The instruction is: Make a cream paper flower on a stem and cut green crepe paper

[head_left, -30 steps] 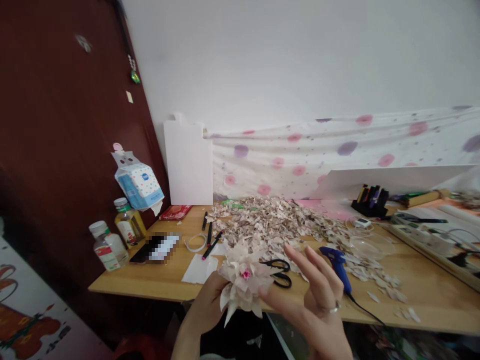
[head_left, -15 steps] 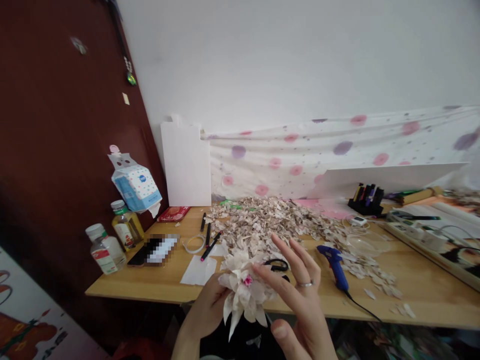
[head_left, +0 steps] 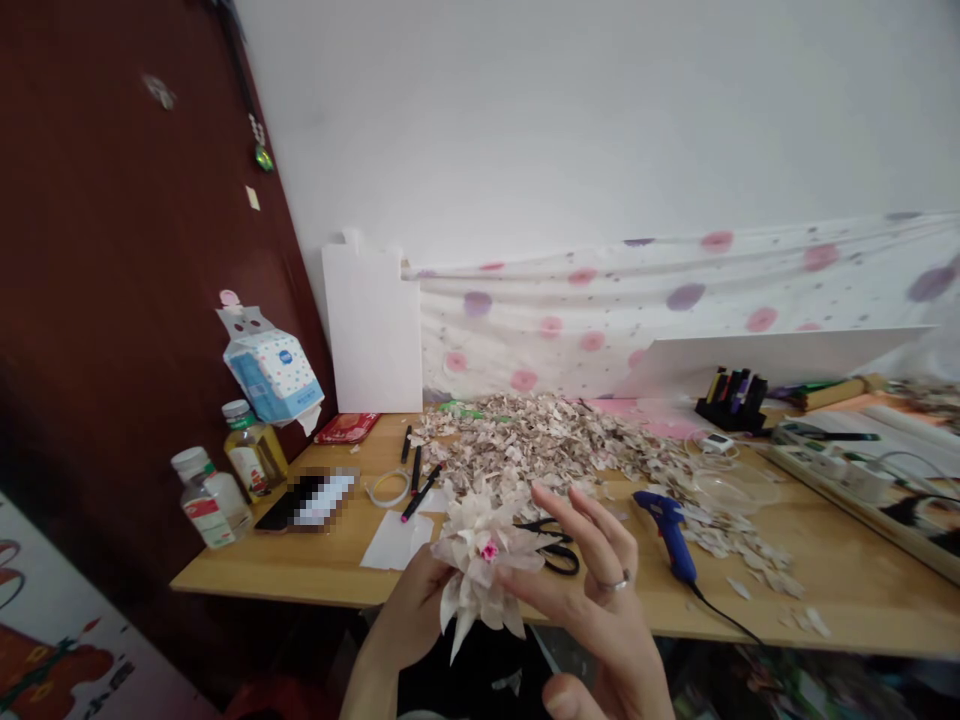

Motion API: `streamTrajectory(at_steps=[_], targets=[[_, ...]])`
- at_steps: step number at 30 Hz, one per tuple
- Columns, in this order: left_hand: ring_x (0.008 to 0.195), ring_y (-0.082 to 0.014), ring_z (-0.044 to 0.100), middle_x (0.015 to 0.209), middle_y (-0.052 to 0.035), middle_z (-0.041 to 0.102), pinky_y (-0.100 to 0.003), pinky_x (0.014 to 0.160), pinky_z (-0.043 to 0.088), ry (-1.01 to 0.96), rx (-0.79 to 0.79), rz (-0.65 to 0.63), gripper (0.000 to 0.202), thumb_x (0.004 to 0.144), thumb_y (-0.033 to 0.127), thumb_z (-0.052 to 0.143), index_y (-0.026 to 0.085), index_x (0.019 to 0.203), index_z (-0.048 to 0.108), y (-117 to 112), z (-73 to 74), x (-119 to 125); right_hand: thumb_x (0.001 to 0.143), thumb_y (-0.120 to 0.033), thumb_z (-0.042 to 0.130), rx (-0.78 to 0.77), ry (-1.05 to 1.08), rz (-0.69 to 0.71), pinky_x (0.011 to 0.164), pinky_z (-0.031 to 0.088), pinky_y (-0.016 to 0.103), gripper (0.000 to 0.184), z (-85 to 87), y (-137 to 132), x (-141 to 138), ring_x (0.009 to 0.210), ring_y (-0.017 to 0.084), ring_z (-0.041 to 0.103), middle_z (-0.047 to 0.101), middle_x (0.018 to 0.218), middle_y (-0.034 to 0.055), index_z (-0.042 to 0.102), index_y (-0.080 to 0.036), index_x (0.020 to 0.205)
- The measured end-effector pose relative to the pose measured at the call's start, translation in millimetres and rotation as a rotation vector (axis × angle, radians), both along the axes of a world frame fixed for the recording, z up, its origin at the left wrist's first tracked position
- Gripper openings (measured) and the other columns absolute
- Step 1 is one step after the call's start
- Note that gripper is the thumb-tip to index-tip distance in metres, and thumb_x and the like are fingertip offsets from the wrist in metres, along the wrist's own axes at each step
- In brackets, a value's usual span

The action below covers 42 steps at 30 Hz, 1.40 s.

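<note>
My left hand [head_left: 409, 615] grips a cream paper flower [head_left: 480, 560] with a pink centre from below, holding it up at the table's near edge. My right hand [head_left: 600, 600], with a ring on one finger, has its fingers spread and its fingertips rest against the flower's right petals. Behind the flower black scissors [head_left: 555, 545] lie on the wooden table [head_left: 300, 560].
A big heap of paper scraps [head_left: 540, 445] covers the table's middle. A blue glue gun [head_left: 667, 530] lies to the right, its cord trailing off the edge. At the left stand two bottles [head_left: 225, 480], a phone [head_left: 311, 500], markers [head_left: 420, 480] and a tissue pack [head_left: 274, 375].
My right hand shifted slightly against the flower's petals, fingers moving from above the flower down to its right side. The flower tilted a little; my left hand kept its grip.
</note>
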<state>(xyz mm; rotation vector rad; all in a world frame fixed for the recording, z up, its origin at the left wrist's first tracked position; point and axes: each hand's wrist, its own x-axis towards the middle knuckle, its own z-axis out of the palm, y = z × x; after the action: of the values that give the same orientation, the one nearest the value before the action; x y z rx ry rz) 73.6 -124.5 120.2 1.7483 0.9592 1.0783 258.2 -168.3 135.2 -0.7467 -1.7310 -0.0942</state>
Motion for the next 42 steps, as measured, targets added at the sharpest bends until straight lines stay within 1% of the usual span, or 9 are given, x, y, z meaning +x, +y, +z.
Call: streamTrajectory(at_steps=[8,14,18,20,24,27,31,38,42], targets=[[0.101,-0.0300,0.066,0.091,-0.0094,0.076,-0.041,0.093,0.050,-0.151,-0.020,-0.087,0.060,0.082,0.072,0.049,0.021,0.089,0.079,2.2,-4.9,-0.8,0.099,-0.057,0.039,-0.072,0.005,0.083,0.114,0.023,0.059,0.042,-3.9,-1.0,12.8,0.143,0.039,0.027,0.043,0.153,0.0002,0.072,-0.032,0.108],[0.097,-0.0305,0.067,0.089,-0.0095,0.077,-0.040,0.088,0.053,-0.093,0.049,-0.078,0.041,0.083,0.058,0.058,0.023,0.087,0.079,1.6,-0.8,0.1,0.100,-0.056,0.039,-0.026,0.045,0.083,0.112,0.028,0.055,0.040,0.8,-0.7,9.6,0.140,0.037,0.032,0.048,0.148,-0.0002,0.071,-0.034,0.109],[0.091,-0.0293,0.068,0.093,-0.0089,0.077,-0.040,0.086,0.054,-0.037,0.088,-0.047,0.035,0.089,0.045,0.051,0.023,0.089,0.079,0.9,1.8,0.2,0.099,-0.061,0.030,0.035,0.016,-0.008,0.109,0.031,0.056,0.051,3.0,0.6,0.6,0.137,0.039,0.034,0.048,0.148,0.0031,0.068,-0.033,0.118],[0.090,-0.0282,0.068,0.093,-0.0083,0.077,-0.039,0.087,0.053,-0.004,0.105,-0.019,0.033,0.089,0.040,0.050,0.024,0.089,0.078,1.2,1.3,0.3,0.095,-0.066,0.037,0.031,-0.061,-0.044,0.107,0.033,0.056,0.052,0.3,2.1,-4.0,0.136,0.040,0.034,0.045,0.151,0.0027,0.068,-0.033,0.119],[0.088,-0.0256,0.067,0.093,-0.0075,0.077,-0.034,0.084,0.052,0.070,0.142,0.024,0.033,0.090,0.035,0.047,0.023,0.090,0.077,2.9,-0.6,0.1,0.076,-0.071,0.066,0.052,-0.147,-0.063,0.107,0.033,0.058,0.051,-7.8,5.2,-9.2,0.134,0.042,0.033,0.035,0.157,-0.0015,0.071,-0.036,0.113],[0.089,-0.0246,0.066,0.097,-0.0072,0.077,-0.033,0.083,0.051,0.074,0.168,-0.009,0.034,0.094,0.034,0.044,0.022,0.093,0.076,4.6,-2.6,-0.6,0.084,-0.072,0.056,0.075,-0.116,-0.052,0.106,0.030,0.058,0.048,-8.4,5.4,-8.2,0.136,0.042,0.029,0.031,0.159,-0.0018,0.069,-0.036,0.113],[0.084,-0.0227,0.063,0.090,-0.0062,0.075,-0.031,0.080,0.049,0.076,0.152,-0.005,0.032,0.096,0.032,0.045,0.020,0.089,0.074,6.2,-8.2,-2.1,0.100,-0.060,0.028,0.134,-0.063,-0.106,0.107,0.026,0.054,0.051,-3.8,4.4,-5.9,0.137,0.039,0.030,0.039,0.155,0.0010,0.066,-0.031,0.120],[0.086,-0.0222,0.063,0.092,-0.0057,0.074,-0.030,0.080,0.047,0.088,0.119,0.014,0.029,0.096,0.032,0.048,0.018,0.094,0.074,5.6,-10.6,-2.3,0.100,-0.052,0.042,0.121,-0.087,-0.104,0.111,0.021,0.051,0.039,-2.7,4.3,-11.3,0.109,0.031,0.047,0.067,0.118,0.0031,0.064,-0.030,0.124],[0.091,-0.0223,0.064,0.101,-0.0061,0.076,-0.030,0.084,0.047,0.087,0.123,-0.013,0.031,0.097,0.030,0.045,0.019,0.104,0.074,3.1,-4.6,-0.7,0.100,-0.047,0.042,0.048,-0.048,-0.073,0.111,0.022,0.053,0.036,-1.3,5.7,-16.6,0.115,0.032,0.045,0.066,0.123,0.0032,0.061,-0.028,0.124]])
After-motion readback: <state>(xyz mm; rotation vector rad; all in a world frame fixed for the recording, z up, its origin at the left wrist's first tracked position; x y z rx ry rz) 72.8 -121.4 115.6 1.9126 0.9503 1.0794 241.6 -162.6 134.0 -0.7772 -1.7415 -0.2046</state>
